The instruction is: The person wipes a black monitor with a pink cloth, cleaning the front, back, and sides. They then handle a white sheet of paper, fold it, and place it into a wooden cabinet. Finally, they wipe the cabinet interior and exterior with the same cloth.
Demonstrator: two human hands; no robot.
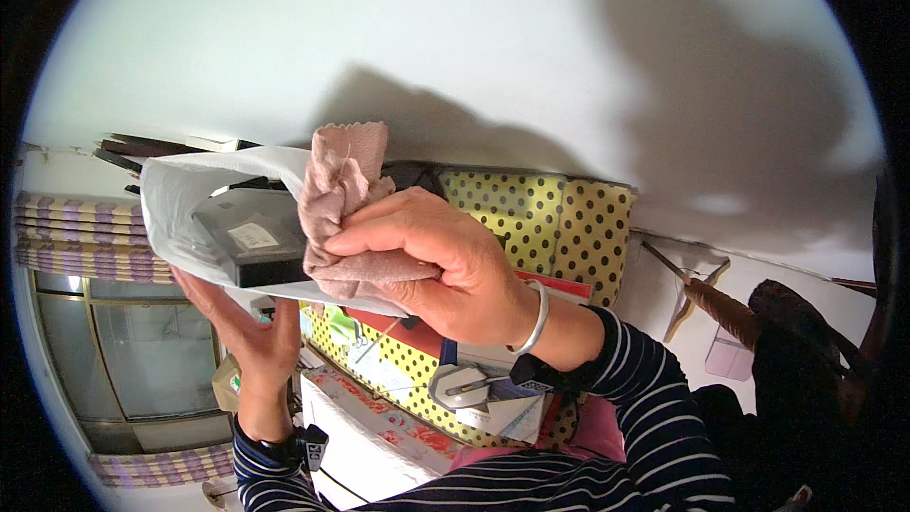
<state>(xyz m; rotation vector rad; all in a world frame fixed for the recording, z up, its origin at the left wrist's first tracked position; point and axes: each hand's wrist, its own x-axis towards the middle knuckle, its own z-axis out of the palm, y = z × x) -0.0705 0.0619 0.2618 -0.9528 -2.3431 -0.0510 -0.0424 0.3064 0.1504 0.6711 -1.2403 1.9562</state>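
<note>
A bunched pinkish-brown cloth (348,227) is gripped between the thumb and fingers of my right hand (448,263), which wears a pale bangle at the wrist. Behind the cloth, a white plastic bag (178,227) gapes open towards the left. Inside it lies a dark box (249,235) with a white label bearing writing; the cloth covers its right end. From below, my left hand (256,334) supports the bag, thumb and fingers spread, with the fingertips partly hidden behind it.
Below are surfaces covered in yellow polka-dot cloth (590,227), bearing a white device (458,387), papers and a red item. A white wall (462,35) rises beyond. A window (153,363) with checked blinds stands left; dark clothing (789,370) hangs right, near a hanger.
</note>
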